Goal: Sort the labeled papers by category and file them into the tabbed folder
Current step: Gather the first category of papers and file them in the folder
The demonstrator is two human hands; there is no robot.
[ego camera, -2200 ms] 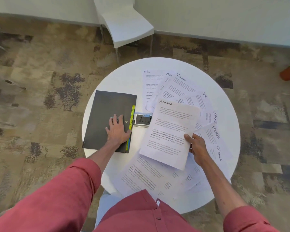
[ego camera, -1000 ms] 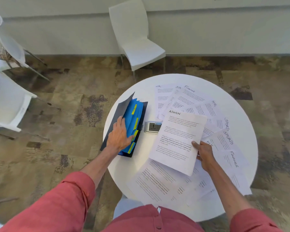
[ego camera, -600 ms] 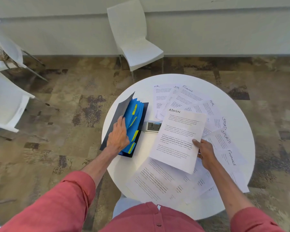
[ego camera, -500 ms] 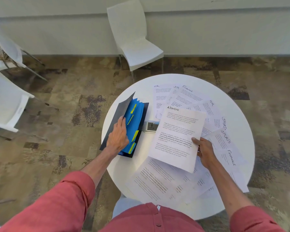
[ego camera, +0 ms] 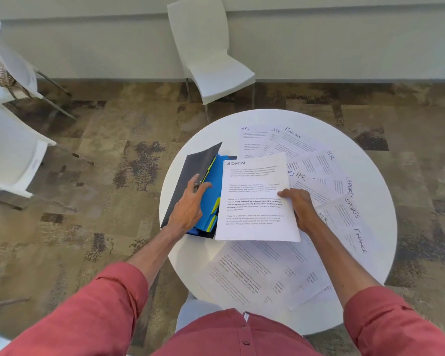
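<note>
A dark folder [ego camera: 193, 173] lies at the left of the round white table [ego camera: 280, 119], its cover lifted, showing blue dividers [ego camera: 212, 194] with yellow tabs. My left hand [ego camera: 189, 204] rests on the folder, fingers spread at the cover's edge and over the dividers. My right hand [ego camera: 297, 209] grips the right edge of a sheet headed ADMIN [ego camera: 252, 199], held over the folder's right side. Other sheets lie fanned on the table: HR [ego camera: 252, 140], FINANCE [ego camera: 297, 145], SPORTS [ego camera: 344, 211].
A white chair [ego camera: 211, 55] stands beyond the table by the wall. Two more white chairs [ego camera: 8, 147] are at the far left on the patterned carpet. More printed sheets [ego camera: 262, 273] overlap near the table's front edge.
My right hand has carried the ADMIN sheet left, over the open folder, hiding the small device. My left hand's fingers have spread on the cover and dividers. Earlier, the folder was closed.
</note>
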